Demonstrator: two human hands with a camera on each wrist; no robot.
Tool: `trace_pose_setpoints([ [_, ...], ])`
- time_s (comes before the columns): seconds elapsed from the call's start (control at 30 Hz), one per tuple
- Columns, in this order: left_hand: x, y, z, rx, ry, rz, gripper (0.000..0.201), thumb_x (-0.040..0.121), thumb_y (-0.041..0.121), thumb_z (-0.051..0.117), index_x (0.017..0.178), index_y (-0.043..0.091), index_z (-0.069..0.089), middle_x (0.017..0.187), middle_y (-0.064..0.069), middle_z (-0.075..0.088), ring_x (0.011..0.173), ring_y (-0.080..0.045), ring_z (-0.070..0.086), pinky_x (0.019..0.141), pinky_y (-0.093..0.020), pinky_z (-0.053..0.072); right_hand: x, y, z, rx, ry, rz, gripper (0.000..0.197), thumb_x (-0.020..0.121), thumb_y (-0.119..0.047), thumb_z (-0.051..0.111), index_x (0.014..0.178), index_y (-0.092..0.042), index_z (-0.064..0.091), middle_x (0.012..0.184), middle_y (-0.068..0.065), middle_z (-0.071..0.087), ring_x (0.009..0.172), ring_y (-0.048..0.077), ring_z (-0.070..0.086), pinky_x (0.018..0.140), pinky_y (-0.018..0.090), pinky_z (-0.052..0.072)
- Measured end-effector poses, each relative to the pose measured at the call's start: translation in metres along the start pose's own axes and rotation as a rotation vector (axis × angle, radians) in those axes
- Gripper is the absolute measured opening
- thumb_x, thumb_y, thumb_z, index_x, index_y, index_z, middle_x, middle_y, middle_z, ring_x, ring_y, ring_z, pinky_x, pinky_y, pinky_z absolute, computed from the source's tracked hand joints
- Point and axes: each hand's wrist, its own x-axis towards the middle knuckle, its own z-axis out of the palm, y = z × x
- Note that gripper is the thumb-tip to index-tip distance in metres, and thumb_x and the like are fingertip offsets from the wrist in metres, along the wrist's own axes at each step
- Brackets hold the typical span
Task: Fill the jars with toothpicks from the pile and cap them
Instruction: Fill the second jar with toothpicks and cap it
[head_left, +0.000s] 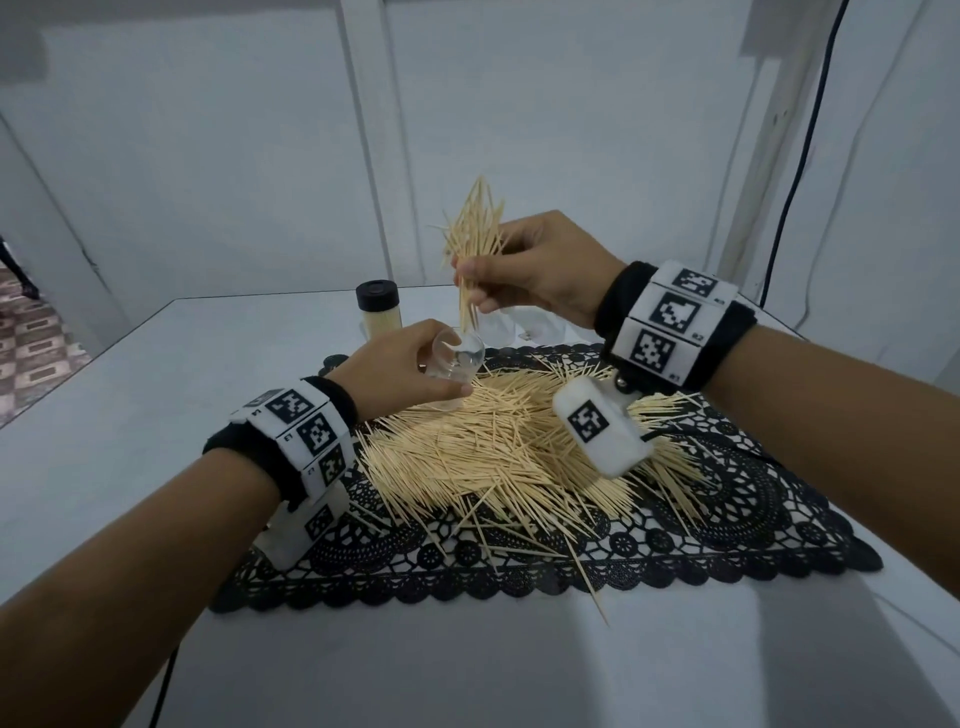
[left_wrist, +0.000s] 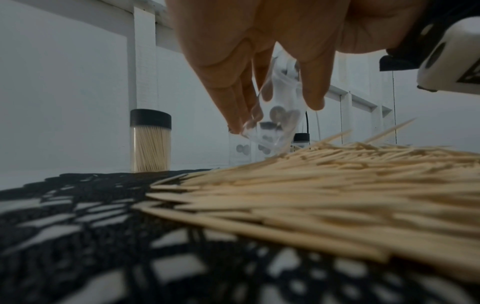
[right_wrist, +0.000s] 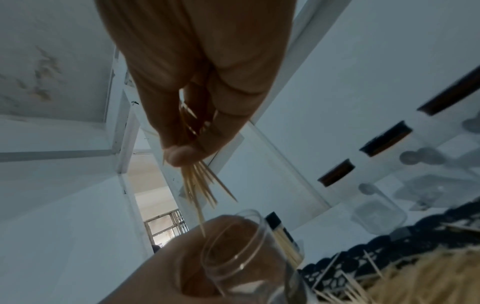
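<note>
Head view, bottom to top of frame: bare white table lowest, then the black lace mat across the middle, with the loose toothpick pile spread over its centre. A few strays reached the mat's lower edge.

Left hand, just left of centre, gripped the clear jar, fingers and thumb curled round its wall. Jar was tilted, mouth toward the right hand, probably to give the sticks a wider target and let them slide in lengthwise. It looked empty; right wrist view showed only one tip at the rim.

Right hand, upper centre, pinched a toothpick bundle between thumb and fingers. Sticks fanned out above the pinch, lower tips converging just over the jar mouth. Judgement: held near-vertical so the points lead in together; the splayed tops suggest a loose pinch, so some could miss the mouth.

Farther up the frame, a filled jar with a black cap stood upright on the table beyond the mat, set clear of the pile, so one looked done. Right wrist view, right side of frame: more clear jars and black caps, blurred, count uncertain.

Step in hand: first load into this jar. Capping not yet started.
</note>
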Motion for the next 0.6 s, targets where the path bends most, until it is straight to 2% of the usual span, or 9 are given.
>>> trace_pose_setpoints([
  [0.2,0.002,-0.001,0.001,-0.012,-0.002,-0.005,0.048,0.076,0.042,0.073,0.114,0.022,0.053,0.106,0.006,0.062,0.098,-0.011,0.059,0.09,-0.028,0.046,0.003,0.018,0.011,-0.003,0.01,0.03,0.006,0.084,0.001,0.061,0.081,0.006,0.063,0.058,0.007,0.063,0.05,0.011,0.061,0.058,0.019,0.056],
  [0.3,0.002,-0.001,0.001,-0.024,-0.011,-0.006,0.052,0.075,0.041,0.073,0.119,0.022,0.052,0.108,0.007,0.063,0.1,-0.009,0.059,0.089,-0.025,0.045,0.002,0.03,0.013,-0.049,0.031,0.056,0.012,0.084,0.002,0.061,0.09,0.013,0.062,0.06,0.009,0.062,0.049,0.01,0.06,0.058,0.019,0.055],
  [0.4,0.001,0.001,0.0,-0.023,-0.016,0.001,0.054,0.076,0.041,0.073,0.121,0.02,0.051,0.108,0.008,0.061,0.099,-0.009,0.059,0.088,-0.025,0.045,0.0,0.039,0.015,-0.135,0.047,0.047,0.017,0.084,0.0,0.063,0.095,0.013,0.063,0.062,0.012,0.061,0.049,0.011,0.058,0.056,0.019,0.054],
  [0.53,0.0,0.003,0.001,0.018,-0.021,0.007,0.048,0.077,0.041,0.072,0.117,0.02,0.052,0.104,0.005,0.062,0.094,-0.013,0.059,0.083,-0.025,0.045,-0.001,0.045,0.017,-0.357,0.068,-0.005,0.023,0.082,-0.012,0.068,0.092,0.01,0.068,0.078,0.027,0.065,0.062,0.02,0.057,0.063,0.033,0.051],
  [0.6,0.0,0.003,0.001,0.009,-0.023,0.012,0.045,0.077,0.041,0.071,0.115,0.022,0.054,0.103,0.006,0.062,0.094,-0.012,0.059,0.08,-0.019,0.044,-0.003,0.044,0.018,-0.424,0.059,-0.015,0.025,0.083,-0.014,0.068,0.09,0.009,0.068,0.069,0.018,0.062,0.053,0.01,0.052,0.054,0.024,0.045],
])
